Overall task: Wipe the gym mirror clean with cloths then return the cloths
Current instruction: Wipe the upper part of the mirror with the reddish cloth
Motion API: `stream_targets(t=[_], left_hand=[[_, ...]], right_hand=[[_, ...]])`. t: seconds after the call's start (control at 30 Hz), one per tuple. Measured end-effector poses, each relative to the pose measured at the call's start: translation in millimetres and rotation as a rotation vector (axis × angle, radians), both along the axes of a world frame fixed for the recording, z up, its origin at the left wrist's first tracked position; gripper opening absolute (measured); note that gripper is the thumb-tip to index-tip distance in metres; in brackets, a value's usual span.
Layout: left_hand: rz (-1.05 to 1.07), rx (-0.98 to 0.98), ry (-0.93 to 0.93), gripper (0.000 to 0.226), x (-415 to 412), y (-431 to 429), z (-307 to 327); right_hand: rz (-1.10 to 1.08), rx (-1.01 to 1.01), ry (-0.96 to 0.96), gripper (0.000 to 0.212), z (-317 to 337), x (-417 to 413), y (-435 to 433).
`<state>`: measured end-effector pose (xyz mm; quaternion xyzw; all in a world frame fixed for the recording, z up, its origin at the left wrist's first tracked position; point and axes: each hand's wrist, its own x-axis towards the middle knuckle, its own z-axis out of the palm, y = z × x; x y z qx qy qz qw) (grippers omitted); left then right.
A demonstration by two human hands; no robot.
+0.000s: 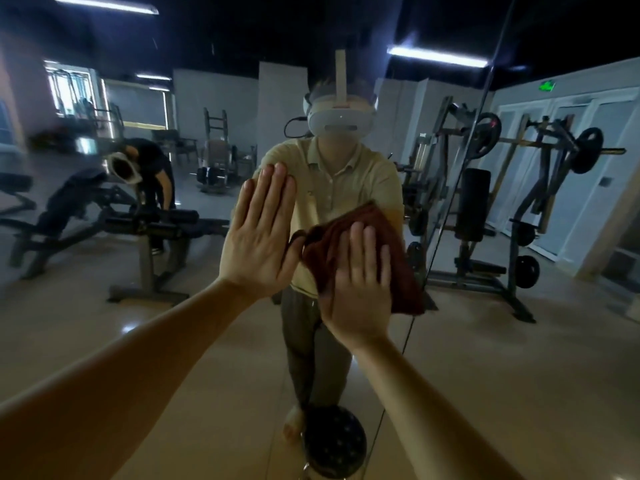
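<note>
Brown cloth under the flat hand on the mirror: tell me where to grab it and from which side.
Probably pinch the loose flap hanging past the right hand, at the lower right edge of the brown cloth, coming from the right. The rest is pinned flat against the mirror, and the left hand crowds its bunched left end.
</note>
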<state>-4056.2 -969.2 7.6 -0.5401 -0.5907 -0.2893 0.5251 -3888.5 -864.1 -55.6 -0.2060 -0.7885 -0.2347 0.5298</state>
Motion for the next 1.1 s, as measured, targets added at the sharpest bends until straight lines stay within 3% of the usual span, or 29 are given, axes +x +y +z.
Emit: stream_targets(t=[0.13,0.2,0.27,0.33,0.43,0.5,0.57,0.77,0.87,0.97,1.1], left_hand=[[0.021,-0.040,-0.018,0.074,6.7,-8.1,-3.8],[0.047,-0.109,-0.047,0.073,9.8,-19.1,-4.3],[0.074,-0.185,-0.051,0.074,12.0,-32.8,-2.0],[0.083,-0.240,-0.030,0.072,14.3,-45.1,4.1],[0.071,-0.281,-0.039,0.073,15.4,-66.0,9.6],[0.112,-0.278,-0.078,0.081,10.7,-82.0,10.8],[0.171,-0.251,-0.109,0.084,3.6,-97.3,12.6],[0.224,-0.214,-0.182,0.073,1.7,-114.9,33.8],[0.217,-0.256,-0.191,0.078,1.5,-114.8,46.5],[0.218,-0.227,-0.122,0.081,-7.1,-116.1,62.1],[0.164,-0.155,-0.006,0.083,-16.5,-114.4,95.1]], right_hand=[[0.088,0.075,-0.428,0.088,-100.4,26.6,-12.4],[0.106,0.147,-0.548,0.086,-90.1,41.2,-5.2],[0.139,0.204,-0.561,0.084,-40.0,49.9,5.4],[0.133,0.178,-0.388,0.081,35.5,46.9,14.9],[0.064,0.058,0.038,0.074,144.8,23.7,19.4],[0.030,-0.011,0.230,0.074,176.6,0.9,8.2],[0.048,-0.005,0.240,0.072,160.8,-23.4,-6.7],[0.266,0.244,-0.402,0.078,18.1,-46.6,-45.2],[0.284,0.334,-0.583,0.069,30.5,-27.4,-31.9],[0.160,0.321,-0.409,0.067,109.4,-5.0,-5.2],[-0.061,0.151,0.050,0.064,242.5,23.4,20.4]])
